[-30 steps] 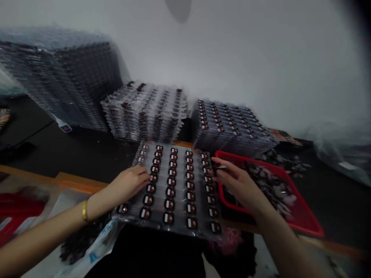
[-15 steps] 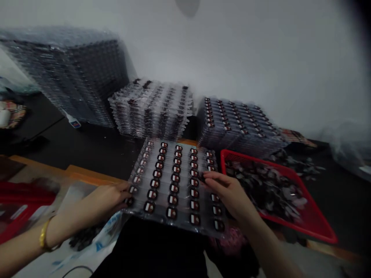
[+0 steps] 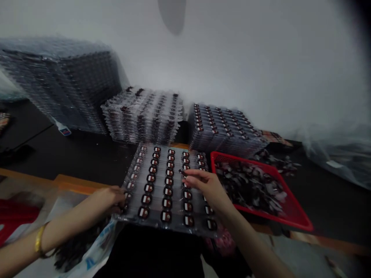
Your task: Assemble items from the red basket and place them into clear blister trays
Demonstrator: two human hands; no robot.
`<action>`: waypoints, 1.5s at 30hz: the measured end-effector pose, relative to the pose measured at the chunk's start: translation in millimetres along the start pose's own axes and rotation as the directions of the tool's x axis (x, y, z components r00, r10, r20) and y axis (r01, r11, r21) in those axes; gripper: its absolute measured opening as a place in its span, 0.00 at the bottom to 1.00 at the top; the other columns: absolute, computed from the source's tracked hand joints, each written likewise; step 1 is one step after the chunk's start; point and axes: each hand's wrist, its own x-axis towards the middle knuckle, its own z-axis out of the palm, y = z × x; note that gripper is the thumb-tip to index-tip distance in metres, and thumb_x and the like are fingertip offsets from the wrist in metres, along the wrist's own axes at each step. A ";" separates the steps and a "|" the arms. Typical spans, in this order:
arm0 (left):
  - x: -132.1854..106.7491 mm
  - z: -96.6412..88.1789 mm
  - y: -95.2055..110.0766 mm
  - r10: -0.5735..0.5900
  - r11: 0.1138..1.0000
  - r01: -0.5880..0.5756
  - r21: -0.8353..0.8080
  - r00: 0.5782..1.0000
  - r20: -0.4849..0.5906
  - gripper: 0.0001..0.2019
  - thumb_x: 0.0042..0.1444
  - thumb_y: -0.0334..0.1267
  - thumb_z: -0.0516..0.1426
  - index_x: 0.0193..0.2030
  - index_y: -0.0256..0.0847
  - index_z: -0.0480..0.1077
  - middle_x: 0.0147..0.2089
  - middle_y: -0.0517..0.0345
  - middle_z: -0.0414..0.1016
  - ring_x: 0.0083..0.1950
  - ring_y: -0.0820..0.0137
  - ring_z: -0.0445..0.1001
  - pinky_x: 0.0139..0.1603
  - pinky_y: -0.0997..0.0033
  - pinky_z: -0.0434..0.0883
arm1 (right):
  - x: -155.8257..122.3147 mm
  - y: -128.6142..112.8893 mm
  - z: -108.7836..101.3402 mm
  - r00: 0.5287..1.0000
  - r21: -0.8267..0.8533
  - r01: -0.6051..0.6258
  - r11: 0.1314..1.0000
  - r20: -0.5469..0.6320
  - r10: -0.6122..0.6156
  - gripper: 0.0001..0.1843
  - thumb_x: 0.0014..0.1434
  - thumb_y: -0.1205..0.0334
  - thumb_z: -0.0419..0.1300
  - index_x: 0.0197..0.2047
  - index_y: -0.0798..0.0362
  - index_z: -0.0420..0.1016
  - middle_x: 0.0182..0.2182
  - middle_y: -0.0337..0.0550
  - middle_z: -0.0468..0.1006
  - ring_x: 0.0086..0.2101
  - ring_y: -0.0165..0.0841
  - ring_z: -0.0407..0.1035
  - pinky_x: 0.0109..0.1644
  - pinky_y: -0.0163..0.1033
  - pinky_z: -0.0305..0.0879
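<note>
A clear plastic tray (image 3: 174, 227) with rows of small dark and red-white parts lies in front of me. My left hand (image 3: 108, 199), with a gold bangle on the wrist, grips the tray's near left corner, fingers curled on its edge. My right hand (image 3: 204, 185) hovers over the tray's right middle, fingers pinched on a small dark part above the rows. A red basket (image 3: 292, 220) heaped with loose dark parts sits just right of the tray.
Stacks of filled clear trays stand behind: a tall one (image 3: 60, 88) at far left, one (image 3: 145, 114) at centre, one (image 3: 226, 129) at right. Plastic bags (image 3: 339, 154) lie far right. A white bag (image 3: 87, 258) and red item (image 3: 14, 216) lie near left.
My left hand slid from the tray's left rows down to its near left corner. My right hand moved left from the basket's edge to over the tray's middle rows.
</note>
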 end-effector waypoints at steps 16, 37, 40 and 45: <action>103.5 -69.7 73.9 -0.018 0.518 0.203 -0.831 0.974 0.227 0.16 0.42 0.39 0.70 0.37 0.37 0.76 0.30 0.62 0.78 0.29 0.76 0.73 0.33 0.78 0.69 | 10.6 -24.2 10.7 0.961 -0.122 0.233 0.965 -0.126 -0.248 0.14 0.52 0.52 0.66 0.24 0.53 0.80 0.19 0.39 0.79 0.21 0.32 0.73 0.29 0.36 0.72; 136.9 -66.8 107.6 0.038 0.330 0.151 -0.932 0.984 0.173 0.12 0.43 0.28 0.67 0.36 0.35 0.74 0.31 0.65 0.74 0.30 0.80 0.69 0.32 0.81 0.66 | 4.9 -36.2 -1.6 0.750 -0.432 0.572 0.697 -0.070 -0.658 0.09 0.59 0.63 0.59 0.36 0.47 0.82 0.34 0.40 0.84 0.35 0.35 0.78 0.43 0.39 0.75; 135.9 -66.6 108.5 0.020 0.269 0.176 -0.947 0.982 0.188 0.11 0.42 0.27 0.67 0.34 0.36 0.74 0.31 0.65 0.73 0.29 0.81 0.69 0.31 0.83 0.67 | 6.6 -35.3 -0.9 0.707 -0.462 0.624 0.631 -0.011 -0.707 0.10 0.60 0.65 0.58 0.37 0.47 0.82 0.34 0.40 0.84 0.36 0.34 0.78 0.44 0.39 0.74; 135.3 -64.1 107.0 0.017 0.205 0.195 -0.959 0.979 0.202 0.14 0.41 0.26 0.68 0.36 0.36 0.72 0.30 0.65 0.73 0.28 0.81 0.70 0.32 0.83 0.70 | 6.5 -36.5 -0.7 0.680 -0.503 0.645 0.575 0.035 -0.732 0.11 0.61 0.66 0.57 0.37 0.47 0.82 0.35 0.40 0.84 0.36 0.34 0.78 0.44 0.39 0.74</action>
